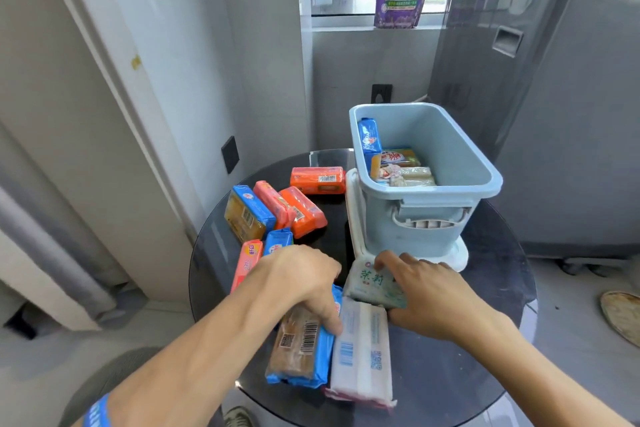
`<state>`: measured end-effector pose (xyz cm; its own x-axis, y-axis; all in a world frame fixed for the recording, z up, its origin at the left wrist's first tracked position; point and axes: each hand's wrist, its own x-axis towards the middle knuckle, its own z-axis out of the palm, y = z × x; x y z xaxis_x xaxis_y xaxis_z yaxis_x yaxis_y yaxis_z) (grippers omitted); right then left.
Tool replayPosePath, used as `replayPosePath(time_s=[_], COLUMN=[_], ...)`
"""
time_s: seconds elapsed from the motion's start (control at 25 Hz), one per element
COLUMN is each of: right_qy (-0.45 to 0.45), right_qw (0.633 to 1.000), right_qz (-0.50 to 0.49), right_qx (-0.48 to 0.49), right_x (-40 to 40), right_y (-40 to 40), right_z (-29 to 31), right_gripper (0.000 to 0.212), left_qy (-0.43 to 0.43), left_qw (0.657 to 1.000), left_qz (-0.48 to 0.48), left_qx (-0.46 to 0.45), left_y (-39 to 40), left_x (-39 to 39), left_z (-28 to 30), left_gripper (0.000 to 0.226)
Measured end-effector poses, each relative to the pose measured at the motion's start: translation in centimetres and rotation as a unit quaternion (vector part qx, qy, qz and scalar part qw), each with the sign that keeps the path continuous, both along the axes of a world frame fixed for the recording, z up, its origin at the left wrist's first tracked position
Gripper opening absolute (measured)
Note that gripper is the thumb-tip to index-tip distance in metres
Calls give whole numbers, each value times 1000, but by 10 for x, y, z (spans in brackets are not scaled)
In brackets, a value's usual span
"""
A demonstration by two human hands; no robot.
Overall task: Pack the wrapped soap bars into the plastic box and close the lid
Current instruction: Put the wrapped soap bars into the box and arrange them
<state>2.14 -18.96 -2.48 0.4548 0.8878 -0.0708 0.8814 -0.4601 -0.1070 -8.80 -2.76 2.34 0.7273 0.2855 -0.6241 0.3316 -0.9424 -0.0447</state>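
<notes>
Blue-wrapped brown soap bar [300, 350] gripped by left hand [298, 279]; right hand [424, 291] clasps white jasmine-printed soap bar [372, 284] beside pale-blue plastic box [429, 180]

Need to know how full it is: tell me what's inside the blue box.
The blue box holds a blue-wrapped bar upright against its left wall, plus several yellow and pale bars. Anything beneath them is hidden.
</notes>
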Motion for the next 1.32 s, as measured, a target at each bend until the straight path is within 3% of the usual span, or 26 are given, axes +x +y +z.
replayPosePath(time_s=[0.32,0.4,0.48,0.56,0.6,0.68,0.72,0.8,0.92,0.96,1.04,1.16,1.32], right_qy=[140,105,64,61,70,87,97,128,163,150,127,95,75], right_qw=[990,994,997,991,985,973,967,959,973,981,987,987,982], right_qz=[-33,-23,-9,13,28,52,57,61,68,72,54,-3,-61], right_qx=[2,-6,32,116,156,209,228,247,150,104,81,132,163], right_x=[15,12,4,-12,-23,-45,-54,-66,-74,-77,-81,-80,-85], right_y=[-9,-7,-4,1,5,20,31,58,98,108,121,134,138], right_z=[16,15,14,14,16,17,17,18,14,12,5,5,-3], right_gripper=[51,49,44,37,34,29,28,36,59,61,51,30,51], left_qy=[38,-32,-165,-271,-270,-159,-101,-63,-64,-58,-59,-72,-125], left_qw=[997,996,981,955,951,962,966,959,948,943,925,922,924], left_qz=[22,14,50,116,149,216,236,259,258,263,290,309,317], left_qx=[-70,-80,-88,-29,18,51,18,-92,-176,-198,-238,-223,-176], left_y=[8,17,36,62,74,94,99,104,109,110,110,104,95], left_x=[3,-1,-8,-24,-34,-55,-63,-75,-87,-90,-92,-84,-75], left_z=[-3,2,14,22,24,19,14,8,5,4,0,-3,-9], left_gripper=[80,70,51,34,34,53,65,84,115,117,103,83,50])
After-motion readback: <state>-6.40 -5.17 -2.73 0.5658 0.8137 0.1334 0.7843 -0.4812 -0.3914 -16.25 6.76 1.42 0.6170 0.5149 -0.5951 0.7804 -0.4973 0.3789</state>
